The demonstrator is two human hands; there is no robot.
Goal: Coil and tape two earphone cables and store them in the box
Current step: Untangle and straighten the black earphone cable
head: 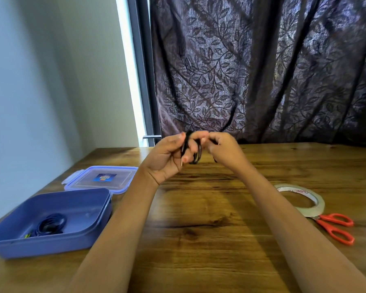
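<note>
Fingers (193, 137) of the left hand (167, 159) are curled and partly spread, serving as a former: black earphone cable (197, 154) is looped around them, and what looks like the metal plug tip shows just below, near the palm. Thumb and fingers of the right hand (224, 149) are pinched closed on the running end of the same cable, close against the left fingertips. Motion blur prevents a count of the loops.

Both hands are raised above the desk (199, 218), clear of its surface. A dark line rising from the hands against the curtain (262, 60) may be loose cable; this cannot be confirmed.

Assessment: coiling of the second cable is in progress. A first coil (50, 226) already lies inside the open blue box (51, 246) at the left, with the lid (101, 178) lying just behind the box. The tape roll (300, 199) and red-handled scissors (334, 227) lie at the right, touching or nearly so, untouched at this moment.

Recommendation: keep even, light tension with the right hand so each turn lies beside the last. Left fingers should stay spread enough to hold the loop size, yet loose enough to let the coil slide off whole. The coil should stay pinched until tape is on, as it will likely spring open otherwise.
</note>
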